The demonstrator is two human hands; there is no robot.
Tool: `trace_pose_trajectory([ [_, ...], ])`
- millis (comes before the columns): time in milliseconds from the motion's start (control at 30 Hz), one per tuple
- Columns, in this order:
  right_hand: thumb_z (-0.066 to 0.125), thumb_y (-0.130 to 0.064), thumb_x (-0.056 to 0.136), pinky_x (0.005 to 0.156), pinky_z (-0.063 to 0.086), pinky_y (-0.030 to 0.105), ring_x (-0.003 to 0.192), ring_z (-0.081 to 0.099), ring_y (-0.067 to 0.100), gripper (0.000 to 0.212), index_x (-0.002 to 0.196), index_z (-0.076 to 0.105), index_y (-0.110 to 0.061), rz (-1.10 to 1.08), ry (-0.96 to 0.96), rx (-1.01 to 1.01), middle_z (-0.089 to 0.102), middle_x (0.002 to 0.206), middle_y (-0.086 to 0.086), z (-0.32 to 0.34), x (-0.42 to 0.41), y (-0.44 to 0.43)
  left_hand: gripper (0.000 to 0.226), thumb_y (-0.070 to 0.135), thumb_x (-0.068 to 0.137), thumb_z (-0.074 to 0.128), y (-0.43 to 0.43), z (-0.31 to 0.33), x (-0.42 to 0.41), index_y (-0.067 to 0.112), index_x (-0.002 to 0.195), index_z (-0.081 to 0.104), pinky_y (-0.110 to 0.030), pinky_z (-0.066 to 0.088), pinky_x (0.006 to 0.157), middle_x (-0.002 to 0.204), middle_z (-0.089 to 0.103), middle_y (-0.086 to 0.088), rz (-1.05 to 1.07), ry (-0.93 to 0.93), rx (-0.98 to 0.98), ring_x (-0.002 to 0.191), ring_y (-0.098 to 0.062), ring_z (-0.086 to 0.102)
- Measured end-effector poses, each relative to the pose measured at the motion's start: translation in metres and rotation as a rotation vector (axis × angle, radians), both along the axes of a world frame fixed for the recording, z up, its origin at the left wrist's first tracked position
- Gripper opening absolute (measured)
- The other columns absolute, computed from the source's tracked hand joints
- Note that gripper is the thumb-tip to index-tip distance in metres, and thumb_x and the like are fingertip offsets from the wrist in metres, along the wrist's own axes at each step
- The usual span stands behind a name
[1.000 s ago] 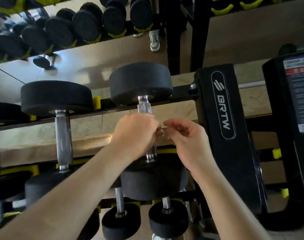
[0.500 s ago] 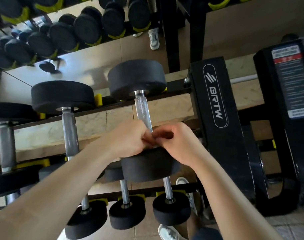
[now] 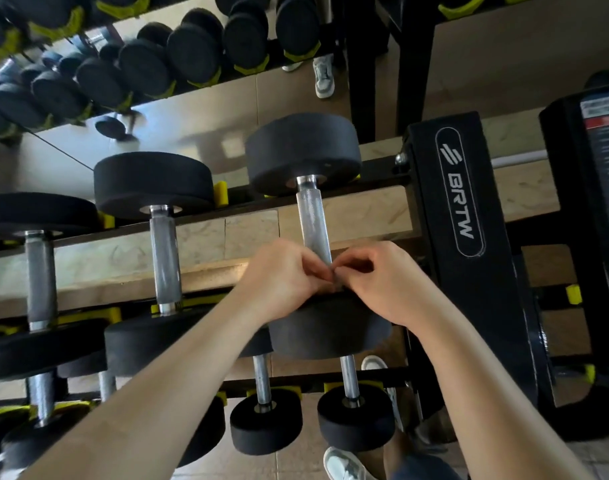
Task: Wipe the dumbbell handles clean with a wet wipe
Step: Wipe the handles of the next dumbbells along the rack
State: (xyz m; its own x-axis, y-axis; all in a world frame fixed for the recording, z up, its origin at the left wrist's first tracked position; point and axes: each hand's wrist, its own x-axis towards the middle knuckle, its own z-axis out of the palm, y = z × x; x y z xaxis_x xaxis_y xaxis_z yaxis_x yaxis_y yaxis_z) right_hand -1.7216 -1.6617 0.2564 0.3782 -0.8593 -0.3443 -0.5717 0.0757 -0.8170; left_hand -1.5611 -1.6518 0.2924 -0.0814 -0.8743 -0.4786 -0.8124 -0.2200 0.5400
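Knurled steel shows along the dumbbell handle [image 3: 313, 220], which lies on the rack's [image 3: 382, 180] top tier. Our left hand [image 3: 282, 275] and right hand [image 3: 382, 282] meet at its lower end, fingers curled tight, pinching the bar; we cannot make out any wipe.

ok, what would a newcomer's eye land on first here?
The left hand and right hand at centre, fingertips pinching the lower end of the knurled handle of the rightmost top-row dumbbell; no wipe is discernible. Next, the black rack upright marked BRTW on the right, and the wall mirror above.
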Motion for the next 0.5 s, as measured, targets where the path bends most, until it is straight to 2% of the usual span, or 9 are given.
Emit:
trace_pose_trajectory([
  [67,0.062,-0.031,0.091,0.07,0.044,0.01,0.084,0.059,-0.006,0.011,0.095,0.071,-0.034,-0.001,-0.011,-0.011,0.067,0.086,-0.02,0.005,0.003,-0.003,0.004,0.031,0.077,0.078,0.001,0.0,0.007,0.033,0.076,0.075,-0.012,0.042,0.066,0.07,0.069,0.018,0.054,0.044,0.066,0.073,0.006,0.061],
  [200,0.069,-0.032,0.086,0.073,0.049,0.014,0.082,0.06,-0.004,0.007,0.092,0.068,-0.036,0.025,-0.038,0.006,0.066,0.085,-0.017,0.011,0.006,-0.006,0.013,0.017,0.079,0.076,0.005,-0.004,0.019,0.027,0.071,0.073,-0.018,0.042,0.069,0.072,0.07,0.014,0.198,0.21,0.146,0.074,0.004,0.063],
  [333,0.08,-0.029,0.075,0.072,0.055,0.027,0.075,0.06,0.005,0.027,0.093,0.061,-0.031,0.008,-0.074,0.016,0.063,0.083,-0.007,0.006,0.008,-0.005,0.014,0.012,0.078,0.076,0.01,-0.01,0.012,0.024,0.072,0.073,-0.019,0.053,0.07,0.073,0.072,0.011,0.367,0.287,-0.037,0.072,-0.001,0.067],
  [433,0.081,-0.026,0.075,0.063,0.052,0.024,0.068,0.058,0.006,0.028,0.094,0.06,-0.029,-0.017,-0.089,-0.075,0.062,0.076,-0.005,0.003,0.018,-0.011,0.02,0.009,0.078,0.076,-0.006,-0.013,0.009,0.027,0.069,0.073,-0.016,0.053,0.065,0.07,0.072,0.012,0.547,0.289,-0.185,0.071,-0.002,0.067],
  [500,0.078,-0.029,0.079,0.061,0.052,0.019,0.07,0.059,0.003,0.026,0.098,0.06,-0.027,-0.119,-0.126,-0.123,0.062,0.08,-0.007,0.0,0.025,-0.022,0.02,0.012,0.078,0.076,-0.017,-0.018,0.007,0.028,0.07,0.07,-0.027,0.057,0.071,0.072,0.072,0.01,0.657,0.281,-0.267,0.074,-0.006,0.068],
])
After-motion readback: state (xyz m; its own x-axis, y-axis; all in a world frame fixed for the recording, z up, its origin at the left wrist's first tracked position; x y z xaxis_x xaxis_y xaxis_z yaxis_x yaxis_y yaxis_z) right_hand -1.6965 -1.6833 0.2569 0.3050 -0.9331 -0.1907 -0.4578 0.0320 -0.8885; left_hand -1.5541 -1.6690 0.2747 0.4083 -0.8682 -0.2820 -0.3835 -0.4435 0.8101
